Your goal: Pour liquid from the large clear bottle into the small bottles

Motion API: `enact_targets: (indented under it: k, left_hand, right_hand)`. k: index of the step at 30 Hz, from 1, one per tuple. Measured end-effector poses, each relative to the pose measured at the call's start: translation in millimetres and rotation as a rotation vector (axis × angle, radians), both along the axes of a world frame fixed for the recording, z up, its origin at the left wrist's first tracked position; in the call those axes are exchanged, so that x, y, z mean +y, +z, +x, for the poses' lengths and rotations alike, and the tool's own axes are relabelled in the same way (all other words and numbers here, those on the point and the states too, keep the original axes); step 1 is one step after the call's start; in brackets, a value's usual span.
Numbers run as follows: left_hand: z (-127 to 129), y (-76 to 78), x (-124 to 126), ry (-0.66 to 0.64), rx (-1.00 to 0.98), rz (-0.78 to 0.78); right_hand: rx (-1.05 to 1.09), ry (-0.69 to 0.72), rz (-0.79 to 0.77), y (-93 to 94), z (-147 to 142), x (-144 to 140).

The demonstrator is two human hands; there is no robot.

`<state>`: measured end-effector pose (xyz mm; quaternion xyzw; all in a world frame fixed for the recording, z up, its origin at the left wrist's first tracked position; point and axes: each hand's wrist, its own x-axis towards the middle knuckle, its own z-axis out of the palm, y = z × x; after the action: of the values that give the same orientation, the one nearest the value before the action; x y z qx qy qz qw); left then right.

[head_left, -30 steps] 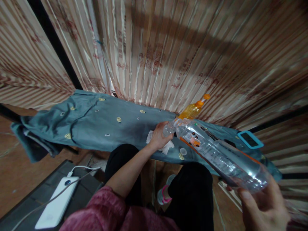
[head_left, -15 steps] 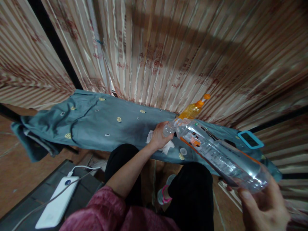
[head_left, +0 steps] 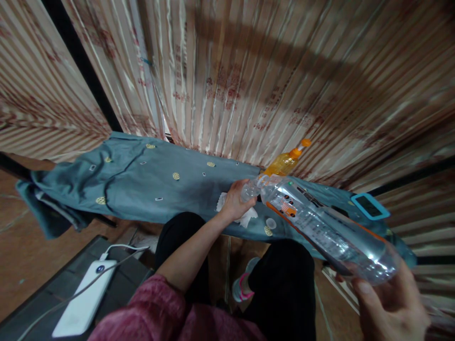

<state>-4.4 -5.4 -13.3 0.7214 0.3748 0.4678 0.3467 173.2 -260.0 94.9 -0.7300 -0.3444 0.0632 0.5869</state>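
Note:
My right hand point(head_left: 393, 300) grips a large clear plastic bottle point(head_left: 334, 232) by its base, with an orange and grey label on its side. The bottle is tilted, its neck lower left over the cloth. At that neck, my left hand point(head_left: 234, 203) is closed around a small clear bottle point(head_left: 250, 189), their mouths meeting or nearly so. Whether liquid passes between them I cannot tell. Under my left hand lies a white tissue point(head_left: 250, 218). A small round translucent disc point(head_left: 270, 223) rests to its right. Just behind the necks is an orange pump bottle point(head_left: 282, 164).
A blue-green patterned cloth point(head_left: 185, 189) covers the narrow table before my knees. A blue-framed device point(head_left: 370, 206) lies at its right end. At lower left, a white power bank point(head_left: 85, 298) with a cable sits on a dark surface. Striped sheeting point(head_left: 227, 85) hangs behind.

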Motion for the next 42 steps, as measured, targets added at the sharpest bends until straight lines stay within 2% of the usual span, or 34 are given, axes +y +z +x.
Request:
enact_targets:
  k: [5, 16, 33, 42]
  left_hand:
    - [0, 0.6, 0, -0.002, 0.006, 0.001]
    - [0, -1.7, 1, 0.001, -0.008, 0.011]
    - [1, -0.8, 0, 0.0, -0.01, 0.008]
    - [0, 0.1, -1, 0.005, -0.005, 0.008]
  right_hand:
    - [0.003, 0.033, -0.019, 0.7, 1, 0]
    - [0.017, 0.007, -0.02, 4.6, -4, 0]
    - [-0.064, 0.034, -0.005, -7.6, 17, -5]
    - [-0.062, 0.068, -0.033, -8.5, 19, -6]
